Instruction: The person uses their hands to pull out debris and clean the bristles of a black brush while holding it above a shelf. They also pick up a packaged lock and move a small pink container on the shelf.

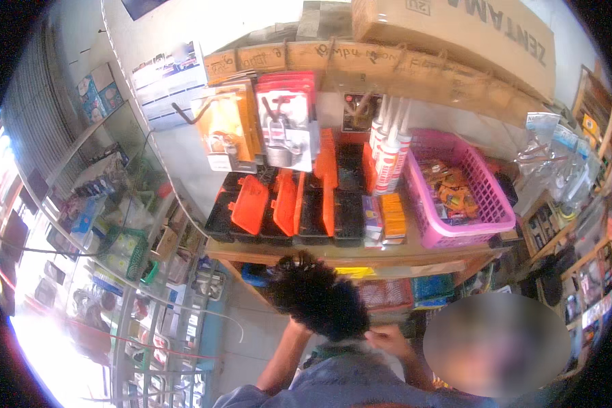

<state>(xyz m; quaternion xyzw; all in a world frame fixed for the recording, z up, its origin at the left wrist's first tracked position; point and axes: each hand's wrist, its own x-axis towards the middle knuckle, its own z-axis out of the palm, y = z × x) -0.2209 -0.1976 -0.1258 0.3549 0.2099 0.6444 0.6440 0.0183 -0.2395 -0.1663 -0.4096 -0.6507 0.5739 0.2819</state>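
A black, fluffy feather duster is in front of my body, below the front edge of the wooden shelf. My left hand reaches up behind it; the feathers hide its fingers, so its grip cannot be seen. At the duster's lower right edge, my right hand has curled fingers that meet it. No handle shows. Open-lidded black and orange plastic boxes stand in a row on the shelf above.
Carded padlocks hang from hooks above the boxes. Sealant cartridges stand beside a pink plastic basket of small packets. Left is a glass display case. A person with a blurred face is close on the right. A carton rests overhead.
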